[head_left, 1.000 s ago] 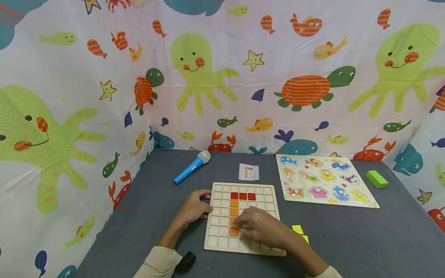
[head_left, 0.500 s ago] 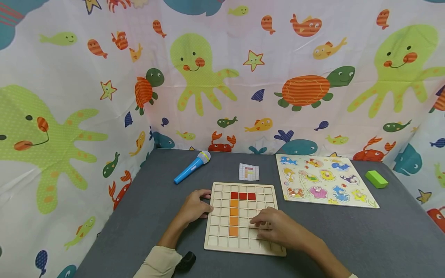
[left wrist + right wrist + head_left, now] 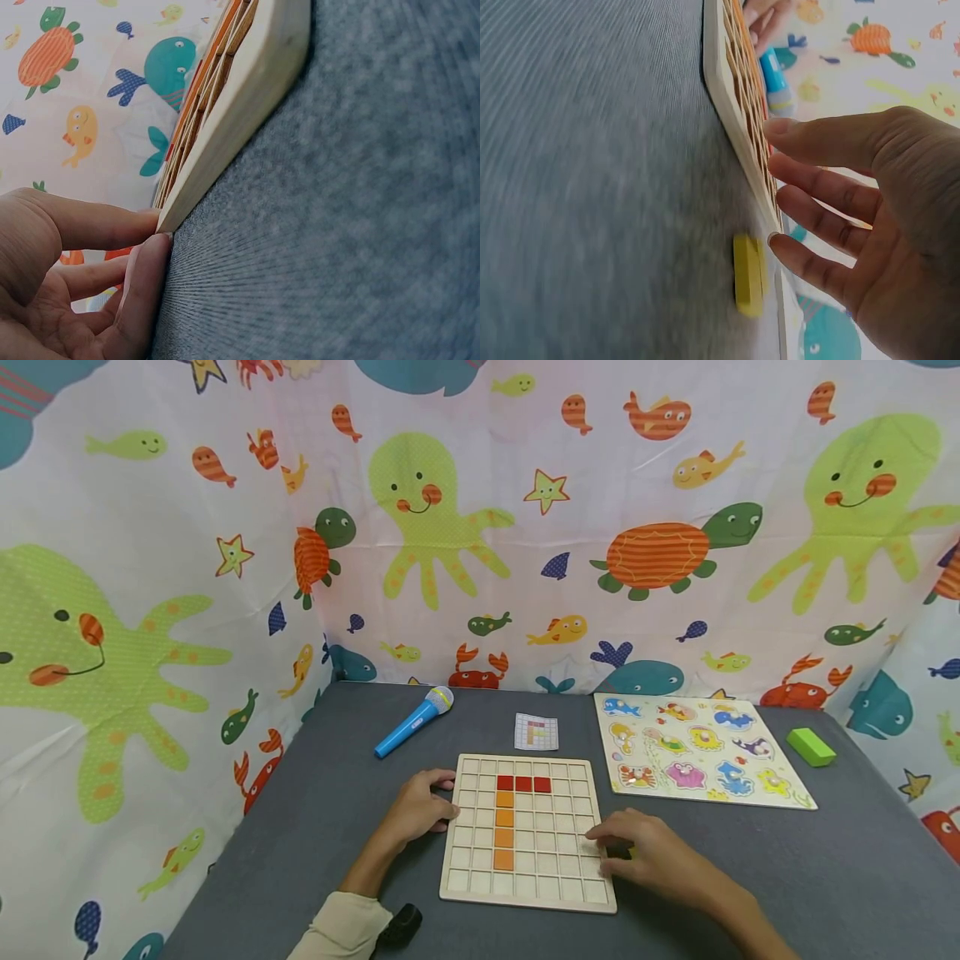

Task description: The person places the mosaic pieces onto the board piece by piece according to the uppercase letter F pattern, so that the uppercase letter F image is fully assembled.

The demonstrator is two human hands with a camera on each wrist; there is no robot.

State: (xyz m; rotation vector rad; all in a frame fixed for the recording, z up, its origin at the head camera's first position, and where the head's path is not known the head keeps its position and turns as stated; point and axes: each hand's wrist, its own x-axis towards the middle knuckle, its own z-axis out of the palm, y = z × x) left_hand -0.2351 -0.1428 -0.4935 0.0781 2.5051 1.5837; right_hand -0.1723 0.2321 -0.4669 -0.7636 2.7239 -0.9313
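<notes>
A square wooden grid board lies on the table. Three red tiles form a short row near its top, and a column of several orange tiles runs down below the leftmost. My left hand holds the board's left edge with thumb and fingertips, close up in the left wrist view. The right hand hovers at the right edge, thumb and fingers apart with nothing between them. Beside it are yellow blocks, stacked or side by side, mostly hidden by the hand in the head view.
Behind the board lies a small printed grid card, with a blue toy microphone to its left. A sea-animal puzzle board and a green block are at the back right. A patterned curtain encloses the table.
My right hand has moved right, from over the orange column to the board's right edge, now covering most of the yellow blocks. The left hand and the tiles stay put.
</notes>
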